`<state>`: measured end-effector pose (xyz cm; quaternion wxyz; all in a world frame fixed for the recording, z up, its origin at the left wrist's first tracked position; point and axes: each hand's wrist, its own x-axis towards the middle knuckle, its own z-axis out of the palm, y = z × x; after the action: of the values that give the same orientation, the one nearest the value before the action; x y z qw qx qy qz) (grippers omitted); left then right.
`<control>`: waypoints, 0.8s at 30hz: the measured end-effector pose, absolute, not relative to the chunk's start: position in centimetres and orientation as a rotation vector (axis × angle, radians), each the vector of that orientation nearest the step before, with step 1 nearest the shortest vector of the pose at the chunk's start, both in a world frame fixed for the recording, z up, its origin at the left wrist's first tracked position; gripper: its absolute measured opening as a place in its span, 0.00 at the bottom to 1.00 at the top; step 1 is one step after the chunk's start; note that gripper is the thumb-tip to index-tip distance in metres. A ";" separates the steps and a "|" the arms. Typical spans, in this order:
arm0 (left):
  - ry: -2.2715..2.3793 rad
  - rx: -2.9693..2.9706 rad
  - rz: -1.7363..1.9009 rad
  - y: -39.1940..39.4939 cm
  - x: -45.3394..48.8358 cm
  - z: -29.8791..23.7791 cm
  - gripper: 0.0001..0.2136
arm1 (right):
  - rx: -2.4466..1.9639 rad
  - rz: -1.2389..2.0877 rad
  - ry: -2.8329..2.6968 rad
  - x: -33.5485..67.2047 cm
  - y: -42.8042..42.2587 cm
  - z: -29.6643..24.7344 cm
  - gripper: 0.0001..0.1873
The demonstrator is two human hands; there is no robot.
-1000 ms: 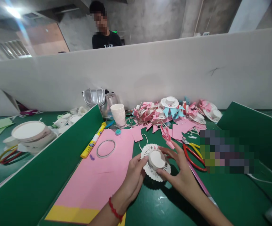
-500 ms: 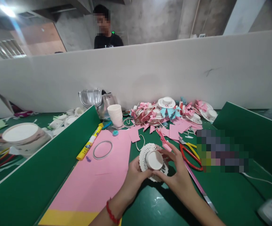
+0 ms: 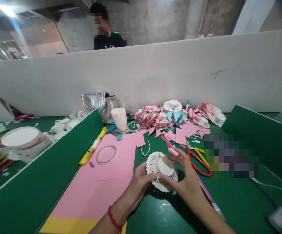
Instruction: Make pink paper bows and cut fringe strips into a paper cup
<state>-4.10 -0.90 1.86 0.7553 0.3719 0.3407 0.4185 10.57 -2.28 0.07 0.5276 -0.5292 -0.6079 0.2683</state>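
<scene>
A small white paper hat (image 3: 165, 166), made of a round crown on a slotted, scalloped brim, is held tilted above the green table between both hands. My left hand (image 3: 141, 180) grips the brim's left side, thumb on top near the crown. On the other side, my right hand (image 3: 183, 177) pinches the hat, its thumb at the brim and forefinger by the crown. A pink paper piece with thin strips (image 3: 172, 149) shows just beyond my right fingers; whether they touch it I cannot tell. A white elastic loop (image 3: 146, 148) lies behind the hat.
Pink sheets (image 3: 107, 188), a yellow glue stick (image 3: 92, 149) and a tape ring (image 3: 106, 155) lie left. Stacked paper cups (image 3: 119, 119) and piled hats with bows (image 3: 153, 117) stand behind. Red-handled scissors (image 3: 198, 164) and a metal-tipped strip (image 3: 209, 196) lie right. Green dividers (image 3: 58, 162) flank both sides.
Both hands have shifted slightly right with the hat, whose brim now shows more of its slots. The person behind the partition has leaned a little to the left.
</scene>
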 end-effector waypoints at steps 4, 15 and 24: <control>0.843 0.940 0.931 -1.4 -3.4 1.8 0.20 | -1.338 0.586 -1.377 10.6 -2.1 -0.1 0.32; 0.983 1.027 0.925 -0.7 -4.1 1.2 0.12 | -1.188 0.754 -1.489 11.0 -2.4 0.4 0.36; 0.774 0.909 0.928 -1.3 -3.6 1.2 0.14 | -1.232 0.751 -1.414 10.4 -2.3 0.0 0.34</control>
<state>-3.57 -1.27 1.23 0.7276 0.4124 0.3513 0.4209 10.45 -2.35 0.01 0.5320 -0.5163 -0.5927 0.3150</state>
